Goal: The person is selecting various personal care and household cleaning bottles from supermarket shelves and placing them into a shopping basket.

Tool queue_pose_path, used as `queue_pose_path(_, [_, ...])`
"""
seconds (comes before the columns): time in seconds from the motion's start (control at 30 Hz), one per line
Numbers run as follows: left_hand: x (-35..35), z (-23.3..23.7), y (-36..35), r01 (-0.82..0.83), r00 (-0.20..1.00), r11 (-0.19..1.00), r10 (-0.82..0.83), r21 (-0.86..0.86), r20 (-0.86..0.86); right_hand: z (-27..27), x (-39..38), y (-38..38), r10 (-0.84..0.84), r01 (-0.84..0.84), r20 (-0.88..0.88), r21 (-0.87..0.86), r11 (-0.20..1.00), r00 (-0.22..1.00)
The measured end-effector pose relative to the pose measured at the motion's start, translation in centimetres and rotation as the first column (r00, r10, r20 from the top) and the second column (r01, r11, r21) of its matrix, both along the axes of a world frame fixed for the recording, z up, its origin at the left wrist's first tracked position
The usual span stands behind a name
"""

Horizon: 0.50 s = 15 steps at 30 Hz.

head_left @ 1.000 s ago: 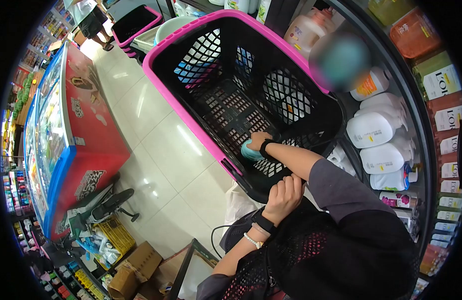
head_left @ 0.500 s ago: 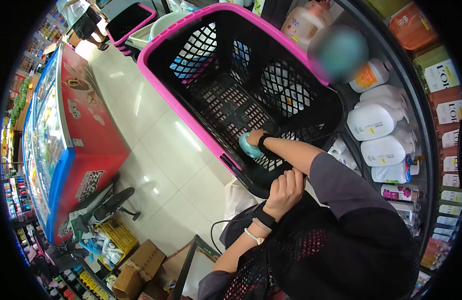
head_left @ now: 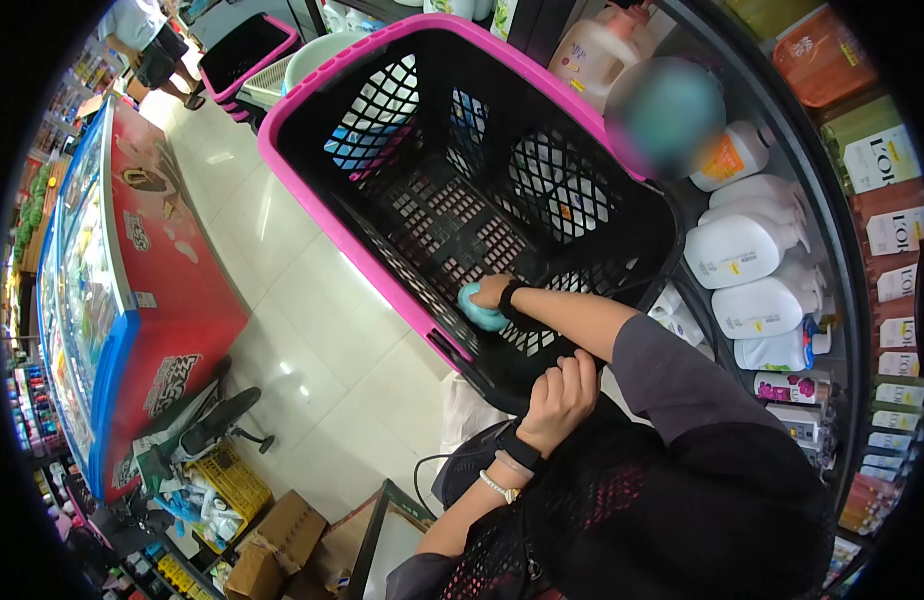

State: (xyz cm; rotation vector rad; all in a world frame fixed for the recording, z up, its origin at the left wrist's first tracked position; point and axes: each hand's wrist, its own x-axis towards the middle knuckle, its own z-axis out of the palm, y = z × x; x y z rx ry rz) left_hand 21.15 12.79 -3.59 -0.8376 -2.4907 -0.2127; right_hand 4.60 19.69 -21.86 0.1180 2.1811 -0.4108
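A large black shopping basket with a pink rim stands tilted in front of me, its lattice walls and slotted floor showing. My right hand reaches inside, closed on a crumpled light-blue cloth pressed against the lower inner side. The fingertips are partly hidden by the hand and cloth. With curled fingers, my left hand grips the basket's near end at its black edge. A dark watch is on the left wrist and a black band on the right.
White pump bottles line the shelf at right, beside a large beige jug. A red freezer stands left, near a yellow crate and cardboard boxes. Stacked baskets and a person are behind.
My right hand and the cloth have shifted slightly left and down along the basket's inner side. The whole view has drifted a little; my left hand keeps its grip.
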Motion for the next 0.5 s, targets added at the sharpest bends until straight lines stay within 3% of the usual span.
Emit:
queue_pose_path(0.13, [-0.2,0.4,-0.1,0.017,1.0,1.0,-0.017,0.012,0.013,-0.2,-0.1,-0.5,0.048,-0.046,0.025,-0.052,0.998,0.999])
queue_pose_path(0.17, [-0.2,0.4,-0.1,0.021,1.0,1.0,-0.021,0.003,0.019,-0.4,0.0,-0.3,0.071,-0.071,-0.003,-0.067,0.995,0.997])
queue_pose_path(0.2, [-0.1,0.4,-0.1,0.025,0.999,1.0,-0.025,-0.012,0.026,-2.6,0.2,0.2,0.155,-0.162,-0.156,-0.033,0.986,0.976])
queue_pose_path(0.23, [-0.1,0.4,-0.1,0.026,1.0,1.0,-0.026,-0.006,0.007,-1.4,-0.3,0.4,0.199,-0.201,-0.071,-0.02,0.979,0.977])
queue_pose_path(0.37, [-0.2,0.5,-0.2,0.046,0.999,0.999,-0.046,0.01,0.012,5.5,-2.4,-0.4,0.157,-0.158,-0.141,-0.001,0.987,0.978])
queue_pose_path(0.4, [-0.2,0.5,-0.3,0.05,0.998,0.999,-0.05,0.014,0.04,6.7,-3.1,-0.7,-0.008,-0.031,-0.377,-0.098,0.995,0.926])
queue_pose_path(0.43, [-0.1,0.6,-0.3,0.053,0.996,0.998,-0.054,0.018,0.07,8.2,-3.7,-1.0,-0.186,0.066,-0.57,-0.225,0.972,0.8])
queue_pose_path(0.5, [0.0,0.7,-0.2,0.053,0.994,0.998,-0.056,0.031,0.091,12.2,-5.8,-0.4,-0.32,-0.004,-0.792,-0.377,0.926,0.52])
